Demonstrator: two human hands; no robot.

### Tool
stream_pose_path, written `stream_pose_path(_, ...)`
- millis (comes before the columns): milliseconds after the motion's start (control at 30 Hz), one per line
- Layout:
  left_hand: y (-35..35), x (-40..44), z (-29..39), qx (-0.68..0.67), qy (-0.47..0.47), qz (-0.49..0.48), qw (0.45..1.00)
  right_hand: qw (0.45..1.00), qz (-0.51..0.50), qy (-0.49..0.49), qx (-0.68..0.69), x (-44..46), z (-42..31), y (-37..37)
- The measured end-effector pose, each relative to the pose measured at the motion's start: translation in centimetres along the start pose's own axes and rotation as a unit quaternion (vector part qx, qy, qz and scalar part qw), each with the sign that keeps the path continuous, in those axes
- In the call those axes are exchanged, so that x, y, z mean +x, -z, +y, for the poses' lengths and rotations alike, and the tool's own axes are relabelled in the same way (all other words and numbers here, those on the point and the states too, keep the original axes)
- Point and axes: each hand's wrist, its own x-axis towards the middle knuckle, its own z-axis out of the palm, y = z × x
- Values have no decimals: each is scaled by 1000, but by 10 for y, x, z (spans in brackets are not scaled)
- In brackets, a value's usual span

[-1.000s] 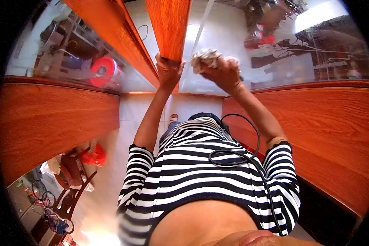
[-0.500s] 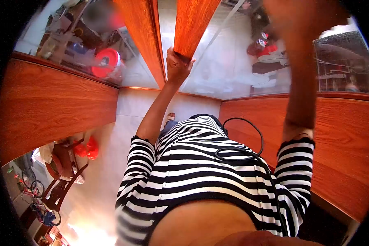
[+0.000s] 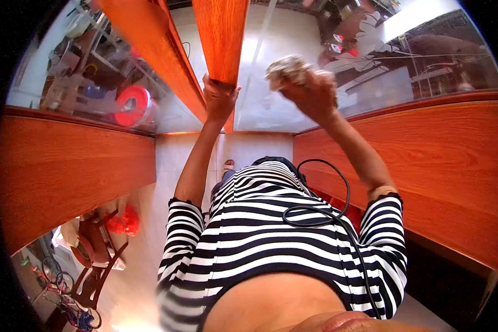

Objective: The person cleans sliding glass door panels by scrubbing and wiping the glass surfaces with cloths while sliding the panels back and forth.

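My left hand [image 3: 220, 100] is wrapped round the lower part of an orange-brown wooden door frame post [image 3: 221, 41]. Beside that post slants a second wooden post [image 3: 149, 41]. In front of the glass pane [image 3: 274, 33], my right hand [image 3: 317, 98] is closed on a crumpled, pale cloth [image 3: 289, 72], its edges smeared by motion. The cloth is at or close to the glass; whether it touches cannot be made out.
Wooden panels [image 3: 77, 166] [image 3: 426, 166] flank me below the glass. Behind the left pane shows a red ring-shaped object [image 3: 131, 105]. A dark wooden chair [image 3: 97, 254], red plastic bags [image 3: 126, 221] and bicycles [image 3: 66, 299] are at lower left. A black cable [image 3: 346, 188] loops over my striped top.
My right hand has come down and left from the upper right, and the cloth now shows in it. The left hand keeps its hold on the post; the whole view has shifted slightly.
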Motion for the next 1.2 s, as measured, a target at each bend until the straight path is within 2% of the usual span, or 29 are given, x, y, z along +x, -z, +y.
stream_pose_path(33, 2, 2, 2, -35, 4, 6, 999, 992, -104, -27, 65, 19, 27, 17)
stream_pose_path(133, -2, -1, 3, 22, -11, 37, 999, 995, 18, -71, -65, 55, 105, 32)
stream_pose_path(233, 3, 2, 9, -45, 39, 11, 998, 973, 217, -38, -66, 144, 166, 79)
stream_pose_path(267, 2, 3, 9, -52, 40, 15, 998, 951, 301, -53, -44, 181, 159, 92)
stream_pose_path(333, 0, 2, 8, -65, 43, 24, 997, 946, 319, -19, -57, 212, 178, 107)
stream_pose_path(400, 1, 3, 14, -48, 56, 13, 997, 956, 285, -10, -66, 224, 162, 96)
stream_pose_path(467, 1, 3, 12, -8, 47, -2, 999, 962, 247, -49, -109, 233, 91, 73)
stream_pose_path(533, -5, -5, -6, -72, 73, -35, 994, 976, 153, -68, -137, 212, 45, 69)
stream_pose_path(600, -2, -1, -13, 55, -46, -59, 996, 985, 126, -103, -64, 168, 10, 36)
stream_pose_path(667, 2, 10, -6, 63, -83, -29, 994, 993, 61, -104, 6, 128, -15, 11)
stream_pose_path(733, 3, 6, 1, -50, 17, -38, 998, 998, -14, -56, -5, 75, -38, -6)
stream_pose_path(767, 4, 5, 5, -106, 67, -33, 992, 998, -21, -13, -51, 53, -46, -19)
stream_pose_path(833, -3, -7, -12, -155, 77, -51, 984, 995, -44, 68, -64, 16, -58, -38)
stream_pose_path(867, -1, -13, -22, -87, 19, -45, 995, 996, -27, 79, -29, 1, -65, -49)
stream_pose_path(967, 10, -39, 0, -12, 55, 39, 998, 986, -107, 9, 126, -28, -85, -55)
stream_pose_path(1000, 14, -57, 3, -220, 235, -38, 946, 968, -155, 31, 194, -20, -80, -34)
stream_pose_path(1033, 19, -66, 13, -341, 282, -71, 894, 927, -265, -19, 264, -6, -78, -12)
stream_pose_path(1100, 26, -77, 36, -558, 365, -135, 733, 858, -243, -124, 435, -3, -80, -10)
stream_pose_path(1133, 30, -77, 52, -575, 358, -181, 713, 798, -252, -168, 521, -1, -83, -13)
stream_pose_path(1167, 30, -75, 60, -625, 367, -192, 661, 728, -256, -179, 610, -2, -82, -12)
stream_pose_path(1200, 31, -71, 66, -673, 373, -202, 606, 683, -275, -214, 641, 1, -80, -6)
